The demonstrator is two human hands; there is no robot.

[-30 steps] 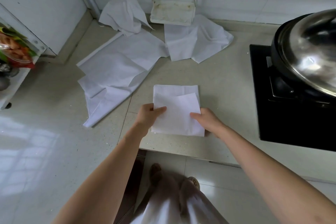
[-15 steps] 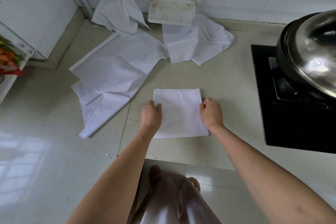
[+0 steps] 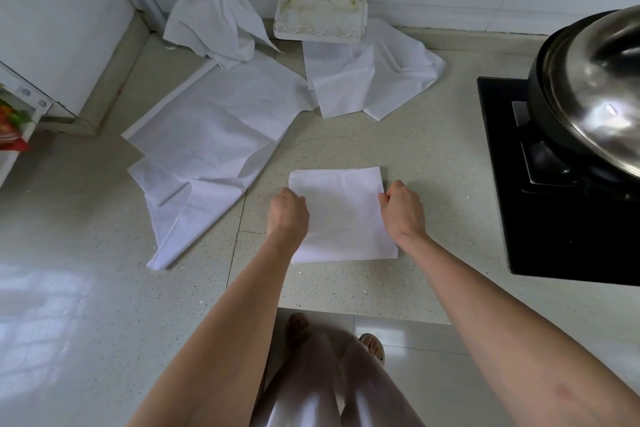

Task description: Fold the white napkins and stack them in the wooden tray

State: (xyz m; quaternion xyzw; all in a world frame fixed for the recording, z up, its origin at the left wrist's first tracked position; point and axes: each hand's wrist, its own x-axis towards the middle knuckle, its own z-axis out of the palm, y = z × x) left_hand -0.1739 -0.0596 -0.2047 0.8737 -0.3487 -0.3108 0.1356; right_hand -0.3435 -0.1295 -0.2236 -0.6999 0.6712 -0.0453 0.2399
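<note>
Now a folded napkin (image 3: 341, 215) is seen lying flat on the speckled counter (image 3: 349, 288), close to the front edge. It is a neat white square. Its left edge is pinched by the left hand (image 3: 288, 213), with the fingers curled around it. Its right edge is pinched by the right hand (image 3: 402, 210) the same way, fingers curled tight on the cloth. Both hands are placed near the far half of the square, one on each side.

Behind it, more white napkins are spread out and not folded. A big flat napkin (image 3: 207, 135) is laid to the left, with another one partly tucked under it. A crumpled napkin (image 3: 214, 24) is bunched up in the back corner by the wall. A fourth napkin (image 3: 367, 80) is spread out just in front of a white rack (image 3: 320, 19), and part of it is tucked under the rack.

On the right, a black stove (image 3: 540, 218) is set into the counter, and a pot with a shiny lid (image 3: 595, 80) is kept on it. No wooden tray can be made out.
</note>
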